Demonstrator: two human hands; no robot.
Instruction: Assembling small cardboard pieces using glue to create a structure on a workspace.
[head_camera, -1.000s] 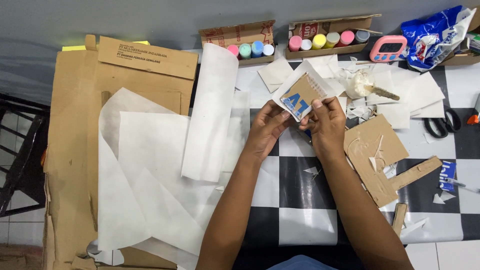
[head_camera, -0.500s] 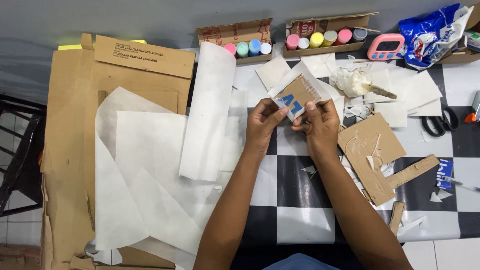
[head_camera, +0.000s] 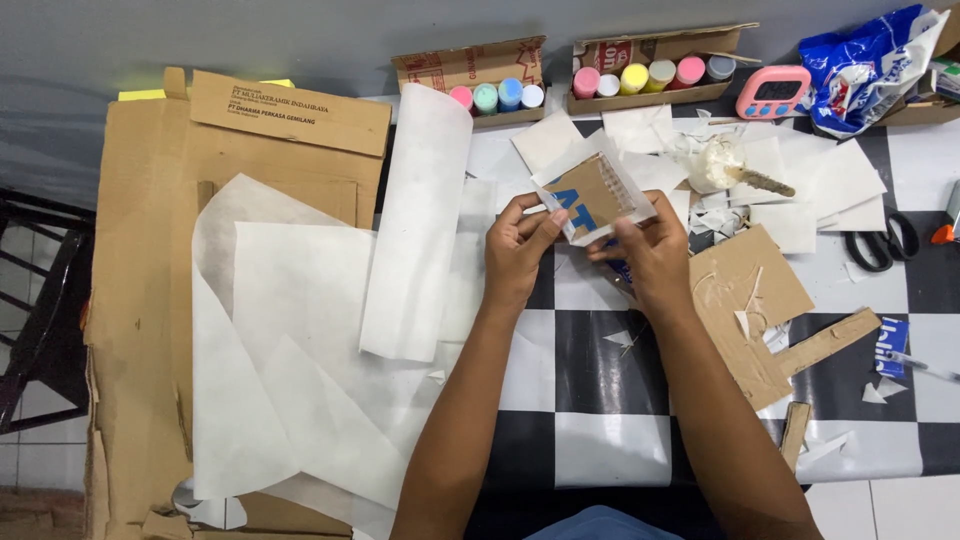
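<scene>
The head camera looked straight down at a table (head_camera: 600, 470) with black and white squares. Both hands held one small card (head_camera: 590, 198) up over the middle of the table. The card was brown with blue shapes on it, and white paper was folded around its edges. It was tilted. The left hand (head_camera: 520, 245) pinched the card's lower left corner with curled fingers. The right hand (head_camera: 650, 255) pinched the lower right edge, with its thumb on top.

Left of the hands lay a long white roll (head_camera: 415, 220) of paper, on top of big white sheets (head_camera: 290, 340). Under those was a flat brown box (head_camera: 150, 300).

Just right of the right hand lay a brown board (head_camera: 755, 300) with torn white bits on it. A blob of glue with a stick (head_camera: 735, 170) sat near the card, on small white scraps. Black scissors (head_camera: 880, 240) lay well to the right.

At the far edge stood two open boxes of paint pots (head_camera: 560, 85), a pink timer (head_camera: 772, 90) and a blue bag (head_camera: 870, 60).
</scene>
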